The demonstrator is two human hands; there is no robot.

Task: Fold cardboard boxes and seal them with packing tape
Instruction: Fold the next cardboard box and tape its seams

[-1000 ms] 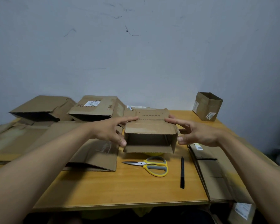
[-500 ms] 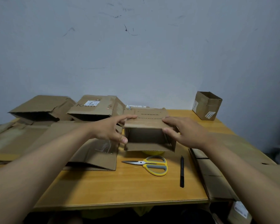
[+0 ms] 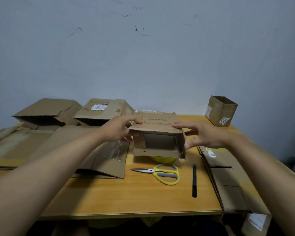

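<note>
A small cardboard box (image 3: 158, 133) lies on its side at the middle of a wooden table (image 3: 126, 198), its open end facing the viewer. The left hand (image 3: 117, 129) grips the box's left side, fingers on top and thumb curled at the near left edge. The right hand (image 3: 201, 133) holds the right side, fingers laid on the top flap, thumb against the right wall. Something yellow, possibly a tape roll (image 3: 163, 159), peeks from under the box. Yellow-handled scissors (image 3: 162, 172) and a black pen (image 3: 194, 180) lie nearer the viewer.
</note>
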